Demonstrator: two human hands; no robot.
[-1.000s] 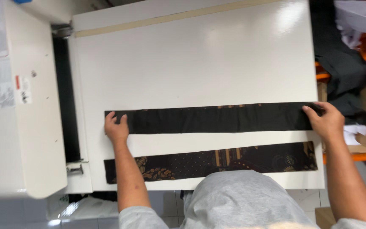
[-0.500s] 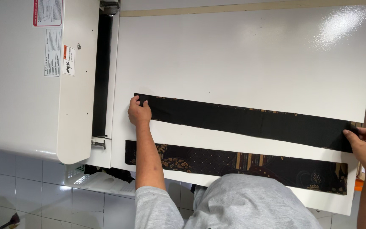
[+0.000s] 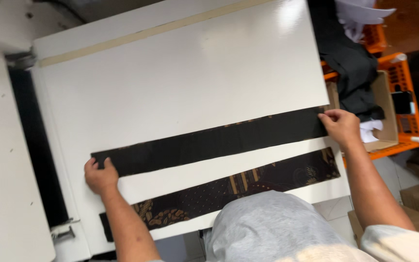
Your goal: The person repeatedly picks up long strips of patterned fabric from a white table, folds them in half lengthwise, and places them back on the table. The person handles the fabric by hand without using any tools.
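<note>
Head view looks straight down on a white work surface (image 3: 180, 73), and I see both of my hands at the two ends of a long plain black strip (image 3: 214, 141) lying flat on it. My left hand (image 3: 100, 177) is closed on the strip's left end, fingers curled over the edge and pressing it to the surface. My right hand (image 3: 339, 125) pinches the strip's right end between thumb and fingertips, at the right edge of the surface. Between the hands the strip runs taut and slightly slanted, its right end higher in the frame.

Nearer to me, a second strip with a brown and gold pattern (image 3: 229, 190) lies flat, roughly parallel to the black one and apart from it; white surface shows between them. Neither hand touches it. My grey garment (image 3: 267, 228) hides part of its lower edge.

Beyond the right edge of the surface, an orange crate (image 3: 403, 73) holds dark cloth (image 3: 352, 73) and a cardboard box (image 3: 386, 111).
</note>
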